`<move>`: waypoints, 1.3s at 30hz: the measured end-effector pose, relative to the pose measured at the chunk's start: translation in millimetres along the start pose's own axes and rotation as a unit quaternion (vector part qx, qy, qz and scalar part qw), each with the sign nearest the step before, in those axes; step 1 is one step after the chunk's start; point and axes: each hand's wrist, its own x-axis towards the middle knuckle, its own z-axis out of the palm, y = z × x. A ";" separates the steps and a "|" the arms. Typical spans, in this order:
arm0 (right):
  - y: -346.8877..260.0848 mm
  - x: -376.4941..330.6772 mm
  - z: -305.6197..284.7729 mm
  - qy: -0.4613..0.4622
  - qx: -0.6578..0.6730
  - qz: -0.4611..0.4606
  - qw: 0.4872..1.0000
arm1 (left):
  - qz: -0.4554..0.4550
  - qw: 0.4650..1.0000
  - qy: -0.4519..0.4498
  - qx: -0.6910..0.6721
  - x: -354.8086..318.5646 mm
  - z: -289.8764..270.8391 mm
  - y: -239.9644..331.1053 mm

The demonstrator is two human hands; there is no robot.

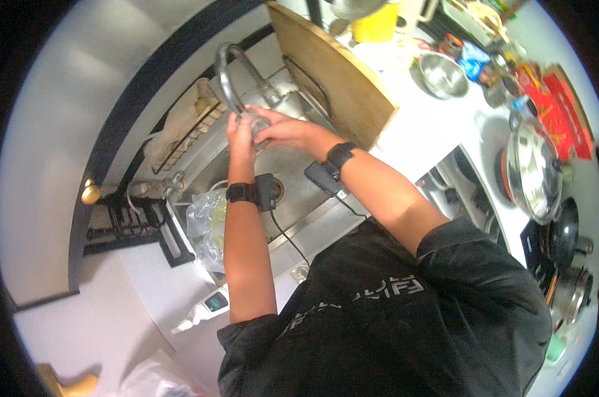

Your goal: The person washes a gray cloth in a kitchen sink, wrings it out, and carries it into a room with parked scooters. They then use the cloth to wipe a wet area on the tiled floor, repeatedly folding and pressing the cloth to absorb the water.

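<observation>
Both my hands meet over the sink [299, 178], right below the mouth of the curved metal faucet [225, 79]. Between them is a small, greyish, see-through-looking thing [258, 124]; its kind is too blurred to make out. My left hand [240, 135] is closed along its left side, fingertips up near the spout. From the right, my right hand [286, 130] grips the same thing, thumb and fingers curled around it. My palms hide part of it. Each wrist wears a black strap with a small black box and a cable.
A clear plastic bag [208, 228] with something greenish lies at the sink's left. A wire rack [188, 135] stands behind it. A large wooden board [339, 66] leans right of the faucet. On the right counter are a steel bowl [444, 75], a glass-lidded pan [532, 172] and red packaging [564, 116].
</observation>
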 end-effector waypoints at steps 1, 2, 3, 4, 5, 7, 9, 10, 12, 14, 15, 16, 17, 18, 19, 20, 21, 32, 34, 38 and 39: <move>-3.0 0.2 -3.4 -0.006 0.037 -0.013 0.999 | -0.007 1.000 -0.015 -0.008 1.4 3.8 5.6; 3.8 5.9 -12.6 -0.012 0.073 -0.022 0.997 | -0.016 0.999 -0.030 -0.016 3.5 6.4 5.4; 9.3 10.9 -19.9 -0.019 0.113 -0.025 0.993 | -0.028 0.998 -0.040 -0.025 2.9 7.8 3.7; 6.5 11.2 -21.2 -0.019 0.128 -0.004 0.992 | -0.041 0.998 -0.043 -0.029 0.6 12.4 7.0; 6.3 9.1 -17.8 -0.019 0.145 0.017 0.989 | -0.055 0.997 -0.045 -0.032 -6.5 15.5 13.6; 1.5 14.5 -14.9 -0.002 0.114 0.061 0.992 | -0.055 0.995 -0.072 -0.042 -10.8 15.3 25.0; -2.1 20.6 -15.5 0.031 0.016 0.099 0.995 | -0.072 0.992 -0.102 -0.023 -10.3 12.7 29.5; -10.7 13.9 -12.4 0.005 -0.023 0.093 0.995 | -0.083 0.991 -0.101 -0.024 -13.1 13.4 30.3; -2.6 25.1 -12.3 0.026 -0.072 0.098 0.992 | -0.068 0.991 -0.118 -0.001 -3.7 9.0 22.8; 0.3 25.2 -8.7 0.038 -0.100 0.088 0.990 | -0.050 0.990 -0.106 0.082 5.5 3.2 10.2; 0.4 26.6 -5.2 0.050 -0.154 0.092 0.982 | -0.051 0.989 -0.102 0.090 5.6 -0.1 4.6; 1.1 28.4 -5.7 0.067 -0.208 0.094 0.971 | -0.052 0.988 -0.105 0.097 6.6 1.9 0.5; 2.0 30.0 -5.2 0.084 -0.261 0.096 0.957 | -0.053 0.987 -0.107 0.104 8.1 3.0 -3.1; 10.4 35.3 -8.1 0.099 -0.284 0.046 0.953 | -0.040 0.984 -0.093 0.144 10.3 3.1 -6.1; 28.5 41.2 -24.4 0.120 -0.308 -0.001 0.944 | -0.029 0.980 -0.084 0.178 11.0 12.2 -11.6; 42.8 45.2 -38.5 0.139 -0.332 -0.047 0.932 | -0.019 0.974 -0.075 0.212 10.7 20.2 -16.7; 50.9 55.0 -32.4 0.141 -0.392 -0.060 0.907 | 0.010 0.964 -0.059 0.261 15.0 7.1 -22.0; 92.8 66.0 -53.9 0.145 -0.609 -0.093 0.774 | 0.136 0.896 0.113 0.407 0.1 6.3 -67.4; 93.1 57.8 -65.7 0.085 -0.613 -0.088 0.780 | 0.112 0.921 0.078 0.365 -5.7 1.8 -71.6; 57.4 35.6 -56.9 0.006 -0.565 -0.067 0.822 | -0.004 0.968 0.042 0.249 -19.8 -4.9 -48.5; 54.1 34.7 -52.8 0.008 -0.544 -0.090 0.834 | -0.003 0.974 0.050 0.222 -18.7 -10.9 -48.0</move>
